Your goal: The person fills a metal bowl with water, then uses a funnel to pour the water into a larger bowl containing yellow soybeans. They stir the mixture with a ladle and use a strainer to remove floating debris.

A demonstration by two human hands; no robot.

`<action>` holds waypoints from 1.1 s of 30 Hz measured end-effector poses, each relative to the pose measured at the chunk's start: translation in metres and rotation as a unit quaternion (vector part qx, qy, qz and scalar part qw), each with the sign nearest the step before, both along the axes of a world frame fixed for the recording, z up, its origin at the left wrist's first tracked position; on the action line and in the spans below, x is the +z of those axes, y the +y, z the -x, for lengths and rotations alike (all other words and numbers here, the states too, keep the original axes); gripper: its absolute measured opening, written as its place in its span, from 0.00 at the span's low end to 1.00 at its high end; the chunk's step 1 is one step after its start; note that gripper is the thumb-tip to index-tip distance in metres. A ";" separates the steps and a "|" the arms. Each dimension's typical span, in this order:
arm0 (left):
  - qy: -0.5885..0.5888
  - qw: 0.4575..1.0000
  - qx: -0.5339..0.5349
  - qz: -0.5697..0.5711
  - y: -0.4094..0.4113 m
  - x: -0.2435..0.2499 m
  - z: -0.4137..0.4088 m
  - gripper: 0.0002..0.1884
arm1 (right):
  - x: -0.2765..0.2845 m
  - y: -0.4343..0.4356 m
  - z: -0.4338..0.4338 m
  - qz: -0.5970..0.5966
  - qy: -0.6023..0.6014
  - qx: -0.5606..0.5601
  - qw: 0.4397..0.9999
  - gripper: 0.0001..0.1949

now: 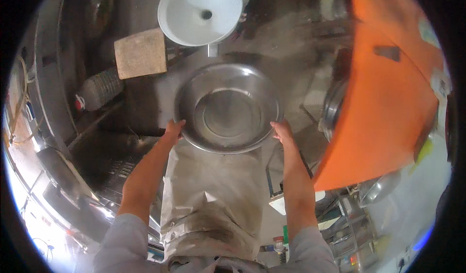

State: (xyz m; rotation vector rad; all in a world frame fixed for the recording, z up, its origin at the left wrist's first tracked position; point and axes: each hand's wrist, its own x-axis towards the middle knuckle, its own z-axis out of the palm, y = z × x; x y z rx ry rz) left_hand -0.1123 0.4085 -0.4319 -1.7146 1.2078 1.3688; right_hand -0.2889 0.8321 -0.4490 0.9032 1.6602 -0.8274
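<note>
A wide, round stainless steel basin point(229, 114) is held out in front of the apron point(214, 185). My left hand point(174, 130) grips its rim at the lower left, thumb on top. On the lower right side, my right hand point(281, 130) closes on the same rim. The inside of the basin shows bare metal with reflections. Beyond its far rim stands a large white funnel-shaped vessel point(193, 22) with a dark round hole in its bottom.
A square tan board point(141, 54) and a clear plastic bottle with a red cap point(100, 90) are at the left. A large orange surface point(389, 109) rises at the right, beside stacked metal pans point(333, 107). Shelving point(353, 229) stands at the lower right.
</note>
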 end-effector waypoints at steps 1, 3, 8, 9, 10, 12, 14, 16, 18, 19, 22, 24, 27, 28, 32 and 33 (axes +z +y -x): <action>-0.005 1.000 0.000 0.001 -0.005 -0.018 -0.001 0.18 | -0.016 -0.005 -0.002 0.001 -0.001 -0.006 1.000 0.23; -0.013 1.000 0.000 0.004 -0.016 -0.052 -0.004 0.19 | -0.047 -0.015 -0.003 0.018 -0.006 -0.051 0.999 0.21; 0.029 0.999 0.034 -0.015 -0.040 -0.122 -0.009 0.19 | -0.117 -0.042 -0.019 0.033 0.047 -0.111 0.992 0.21; 0.000 1.000 0.012 -0.019 -0.043 -0.125 -0.009 0.19 | -0.120 -0.046 -0.021 0.033 0.053 -0.113 0.992 0.21; -0.006 1.000 0.005 -0.001 -0.042 -0.127 -0.006 0.19 | -0.129 -0.049 -0.022 0.034 0.063 -0.116 0.991 0.21; -0.018 0.999 -0.012 0.038 -0.030 -0.129 -0.001 0.19 | -0.146 -0.047 -0.031 0.065 0.081 -0.158 0.982 0.22; -0.031 0.998 -0.024 0.047 -0.021 -0.142 -0.003 0.19 | -0.170 -0.036 -0.047 0.072 0.112 -0.163 0.978 0.21; -0.037 0.998 -0.031 0.041 -0.020 -0.169 -0.020 0.19 | -0.195 -0.026 -0.063 0.057 0.157 -0.132 0.977 0.20; -0.039 0.998 -0.027 0.027 -0.023 -0.211 -0.058 0.20 | -0.206 -0.025 -0.073 0.068 0.177 -0.146 0.971 0.18; -0.054 0.998 -0.032 0.030 -0.023 -0.224 -0.071 0.20 | -0.209 -0.027 -0.075 0.078 0.187 -0.151 0.968 0.18; -0.078 0.997 -0.009 0.015 -0.020 -0.243 -0.087 0.23 | -0.238 -0.021 -0.088 0.039 0.212 -0.057 0.975 0.17; -0.064 0.996 0.050 -0.027 -0.012 -0.246 -0.078 0.25 | -0.251 -0.018 -0.089 -0.017 0.197 -0.036 0.980 0.17; -0.097 0.990 0.099 -0.014 0.005 -0.238 -0.049 0.28 | -0.235 -0.035 -0.066 -0.063 0.138 -0.019 0.988 0.19; -0.104 0.988 0.117 -0.007 0.008 -0.236 -0.044 0.29 | -0.226 -0.041 -0.056 -0.071 0.112 -0.013 0.991 0.20; -0.031 0.980 0.198 -0.017 0.000 -0.233 -0.021 0.34 | -0.236 -0.031 -0.050 0.021 0.058 -0.079 0.995 0.21; -0.008 0.983 0.177 -0.040 -0.005 -0.230 -0.023 0.35 | -0.234 -0.032 -0.048 0.044 0.044 -0.094 0.994 0.21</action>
